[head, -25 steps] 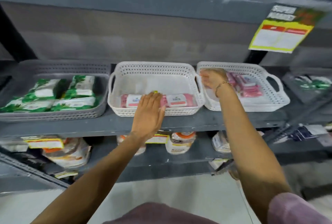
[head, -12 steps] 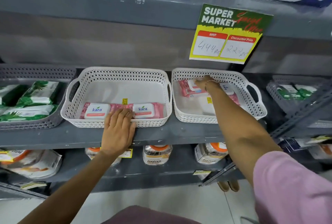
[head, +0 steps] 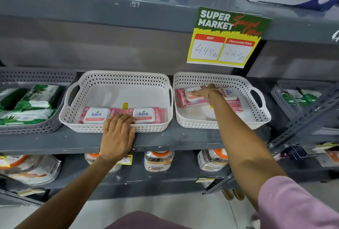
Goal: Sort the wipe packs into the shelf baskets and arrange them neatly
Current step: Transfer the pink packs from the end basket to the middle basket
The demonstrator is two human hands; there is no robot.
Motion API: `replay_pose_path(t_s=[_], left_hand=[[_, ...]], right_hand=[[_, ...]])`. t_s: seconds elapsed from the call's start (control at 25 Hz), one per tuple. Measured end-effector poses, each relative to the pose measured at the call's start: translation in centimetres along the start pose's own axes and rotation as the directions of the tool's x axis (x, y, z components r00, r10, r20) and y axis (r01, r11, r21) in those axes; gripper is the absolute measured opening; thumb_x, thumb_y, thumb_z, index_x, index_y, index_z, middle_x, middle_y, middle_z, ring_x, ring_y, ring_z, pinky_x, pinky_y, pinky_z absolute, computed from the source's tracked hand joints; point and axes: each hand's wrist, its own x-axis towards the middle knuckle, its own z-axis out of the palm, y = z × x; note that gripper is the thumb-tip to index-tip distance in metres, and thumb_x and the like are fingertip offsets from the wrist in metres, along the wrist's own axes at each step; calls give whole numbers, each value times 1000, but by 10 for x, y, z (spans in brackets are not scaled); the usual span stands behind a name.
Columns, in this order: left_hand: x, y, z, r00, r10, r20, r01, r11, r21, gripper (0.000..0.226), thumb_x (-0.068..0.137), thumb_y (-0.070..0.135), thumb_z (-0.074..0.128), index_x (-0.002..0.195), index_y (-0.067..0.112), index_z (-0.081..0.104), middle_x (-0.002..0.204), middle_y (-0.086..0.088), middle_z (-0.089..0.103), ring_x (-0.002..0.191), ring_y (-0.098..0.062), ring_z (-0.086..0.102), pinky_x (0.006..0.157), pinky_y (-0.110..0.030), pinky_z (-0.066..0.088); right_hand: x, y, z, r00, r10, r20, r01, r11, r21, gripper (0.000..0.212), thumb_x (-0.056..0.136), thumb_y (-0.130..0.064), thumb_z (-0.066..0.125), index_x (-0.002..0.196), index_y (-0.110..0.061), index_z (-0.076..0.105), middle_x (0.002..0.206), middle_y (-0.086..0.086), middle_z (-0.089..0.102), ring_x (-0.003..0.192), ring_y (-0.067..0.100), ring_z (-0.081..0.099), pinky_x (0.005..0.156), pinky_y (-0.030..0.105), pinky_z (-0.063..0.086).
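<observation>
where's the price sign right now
In the head view, the price sign hangs from the upper shelf edge, right of centre, directly above the right white basket.

Right hand [head: 203, 92] has gone from the near-left rim of the right white basket [head: 256, 116] deeper in, fingers now laid on the lid of a pink wipe pack [head: 192, 94] at the back-left (grip not closed that can be seen). Left hand [head: 117, 133] has slid back from the packs; palm now over the middle basket [head: 73, 118] front wall and shelf edge [head: 55, 142].
</observation>
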Motion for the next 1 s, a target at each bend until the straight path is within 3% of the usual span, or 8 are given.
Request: replay_pose_path(t_s=[0.08, 0.16, 0.24, 0.32, 0.56, 0.8, 0.92, 1.0], left_hand=[[1, -1, -4, 999, 14, 50, -13, 1000, -23, 44, 97, 33, 30, 117, 8, 59, 120, -11, 62, 118, -29, 49, 111, -42, 24], [0, -8, -11, 995, 34, 98, -32, 999, -27, 45, 97, 33, 29, 120, 8, 59, 125, -10, 61, 121, -28, 49, 113, -41, 22], [-3, -25, -18, 993, 16, 118, -13, 1000, -25, 44, 96, 32, 32, 121, 7, 58, 126, -10, 60, 124, -28, 48, 114, -42, 23], [-9, -55, -29, 993, -36, 113, 39, 999, -29, 42, 95, 30, 34, 121, 6, 58, 126, -10, 59, 124, -28, 46, 112, -43, 25], [-15, -108, -49, 990, -5, 139, 9, 1000, -23, 39, 96, 29, 34, 118, 7, 58, 123, -11, 59, 121, -28, 47, 112, -38, 22], [-18, -110, -52, 980, -30, 199, 44, 997, -66, 35, 95, 26, 38, 116, 7, 58, 117, -10, 61, 117, -29, 50, 111, -40, 22], [-18, -112, -55, 971, -4, 240, 19, 998, -59, 37, 96, 27, 36, 117, 7, 58, 116, -10, 61, 117, -30, 53, 112, -41, 21], [-18, -114, -57, 970, -4, 243, 18, 998, -55, 37, 96, 27, 36, 118, 8, 58, 116, -9, 61, 116, -29, 53, 113, -41, 21]], right_hand=[[-6, 10, -5, 1000, 5, -8, -4, 994, 110, 95, 61, -42, 83, 137, -2, 43, 142, 16, 48, 124, 36, 52, 100, 48, 48], [-14, 16, -9, 999, 30, -29, -21, 962, 273, 76, 58, -46, 81, 120, -7, 60, 127, 14, 61, 101, 28, 64, 81, 37, 57], [-33, 11, -13, 996, 71, -55, -35, 873, 486, 41, 64, -49, 76, 84, -14, 66, 92, 8, 64, 57, 14, 58, 48, 20, 45], [-54, -2, -10, 993, 87, -82, -16, 777, 630, 38, 65, -52, 72, 76, -17, 63, 67, 3, 57, 34, 7, 46, 33, 9, 30], [-116, -78, 85, 972, -175, 159, -10, 641, 767, 17, 85, -33, 63, 86, -16, 62, 56, 0, 71, 38, 12, 65, 25, 9, 27], [-141, -130, 205, 970, -146, 196, -61, 633, 772, 34, 80, -17, 72, 105, -5, 53, 96, 14, 63, 79, 28, 66, 44, 32, 59], [-142, -133, 226, 988, -149, 51, 100, 845, 525, 55, 66, -42, 75, 103, -3, 60, 110, 12, 68, 91, 28, 68, 72, 38, 62], [-144, -131, 224, 982, -187, -20, 182, 922, 342, 52, 69, -46, 71, 99, -3, 71, 100, 11, 71, 91, 25, 66, 83, 34, 57]])
